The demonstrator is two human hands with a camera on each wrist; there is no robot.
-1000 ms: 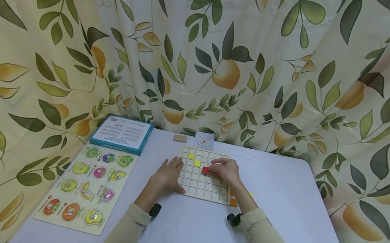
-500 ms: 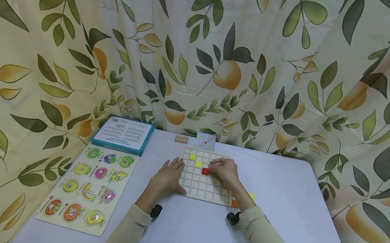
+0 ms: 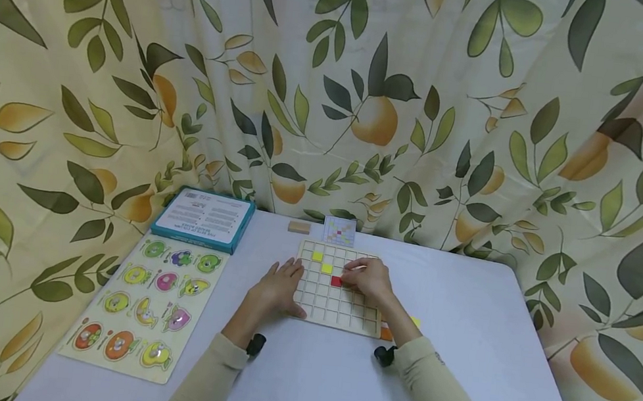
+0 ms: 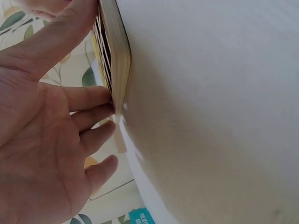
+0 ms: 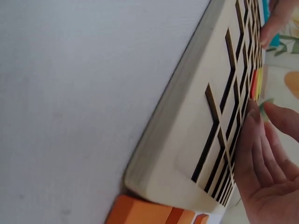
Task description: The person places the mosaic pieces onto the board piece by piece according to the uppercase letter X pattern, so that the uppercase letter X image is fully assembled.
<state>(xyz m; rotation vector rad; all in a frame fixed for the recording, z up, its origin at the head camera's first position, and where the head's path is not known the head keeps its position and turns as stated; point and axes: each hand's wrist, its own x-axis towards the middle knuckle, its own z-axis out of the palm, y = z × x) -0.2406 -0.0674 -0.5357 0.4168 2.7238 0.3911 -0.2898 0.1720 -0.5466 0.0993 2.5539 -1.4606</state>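
Note:
A square wooden grid board (image 3: 339,310) lies on the white table, two yellow tiles (image 3: 318,257) in its cells. A red tile (image 3: 336,281) sits at a cell near the middle, seemingly flat. My right hand (image 3: 371,279) is over the board, fingertips at the red tile's right edge. In the right wrist view, that hand (image 5: 268,163) has its thumb apart from the forefinger, and the red tile (image 5: 253,84) shows just beyond the fingertips. My left hand (image 3: 274,290) rests along the board's left edge, fingers extended; in the left wrist view its fingertips (image 4: 108,95) touch the edge.
Orange blocks (image 3: 386,332) lie by the board's lower right corner, partly under my right arm, with a yellow piece (image 3: 415,321) beside them. Behind the board are a pattern card (image 3: 340,231) and a small wooden block (image 3: 298,227). A fruit puzzle board (image 3: 157,304) and teal box (image 3: 203,220) stand left.
The red tile has shifted slightly left and down into its cell under my right fingertips. My left hand has stayed at the board's edge.

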